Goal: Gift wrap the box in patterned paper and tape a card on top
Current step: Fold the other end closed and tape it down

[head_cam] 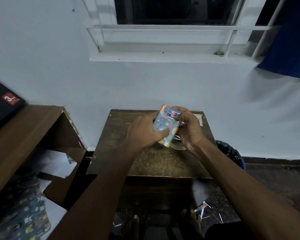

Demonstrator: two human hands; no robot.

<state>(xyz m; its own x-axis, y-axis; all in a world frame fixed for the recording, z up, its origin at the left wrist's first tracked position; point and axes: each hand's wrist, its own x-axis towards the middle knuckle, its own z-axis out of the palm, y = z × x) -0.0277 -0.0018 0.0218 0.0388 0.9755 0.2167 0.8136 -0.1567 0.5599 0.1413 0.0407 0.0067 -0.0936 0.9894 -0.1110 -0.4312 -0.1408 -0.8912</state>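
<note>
From the head camera, you hold the wrapped box (166,126) lifted above the small brown worktop (156,160), tilted up toward you, probably so its top face is easy to work on. Your left hand (145,132) curls its grip round the box's left edge, thumb laid across the patterned paper to steady it. Your right hand (189,126) closes its grip on the right edge, fingertips bent onto the small card (172,114) near the box's far end, apparently pressing it flat. A clear tape roll (177,146) lies on the worktop just under that wrist, within easy reach. Spare patterned paper (24,215) lies low at your left.
</note>
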